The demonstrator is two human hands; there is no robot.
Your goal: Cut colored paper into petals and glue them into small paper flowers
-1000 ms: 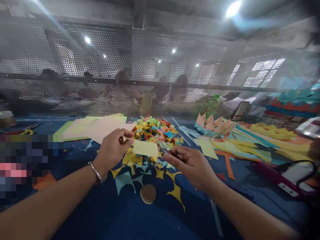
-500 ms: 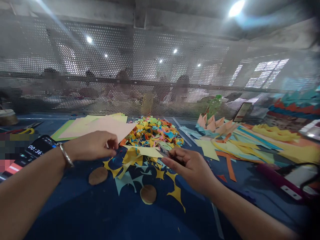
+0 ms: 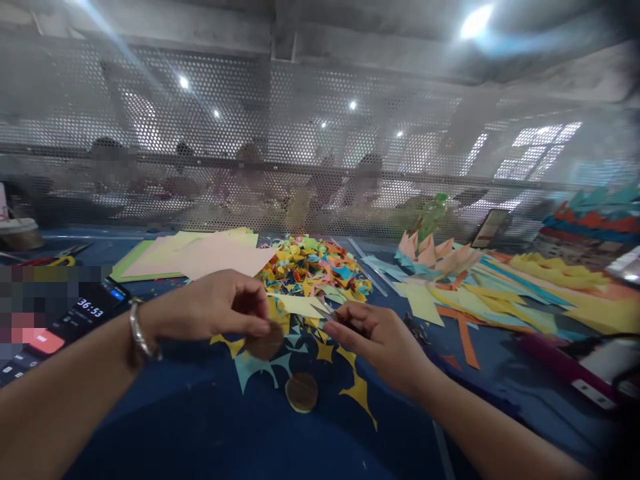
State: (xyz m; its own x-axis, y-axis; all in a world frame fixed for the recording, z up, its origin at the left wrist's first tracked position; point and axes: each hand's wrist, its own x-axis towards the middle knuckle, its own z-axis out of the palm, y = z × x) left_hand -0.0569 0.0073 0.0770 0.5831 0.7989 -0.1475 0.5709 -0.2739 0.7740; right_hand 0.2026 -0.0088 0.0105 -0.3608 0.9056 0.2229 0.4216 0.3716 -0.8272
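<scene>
A perforated metal screen (image 3: 200, 133) stands behind the blue-covered bench (image 3: 175, 427), as I view it through the head camera; the scrap pile (image 3: 320, 263) is the landmark. On my side of the pile, the brown disc (image 3: 265, 343) is pinched at its edge by the fingers of the left hand (image 3: 227, 307). Just before the pile is a pale yellow paper piece (image 3: 300, 305); scissors (image 3: 323, 311), in the curled fingers of the right hand (image 3: 377, 340), point at its right end, though I cannot tell whether the blades grip it. Farther before the pile, a second disc (image 3: 301, 391) rests on the bench. Left of the pile I note a sheet stack (image 3: 165, 257), and farther left and nearer, a phone (image 3: 85, 323) reading 36:53. Right of the pile lies a peach-tipped paper crown (image 3: 427, 253); farther right and nearer, a purple block (image 3: 563, 363).
</scene>
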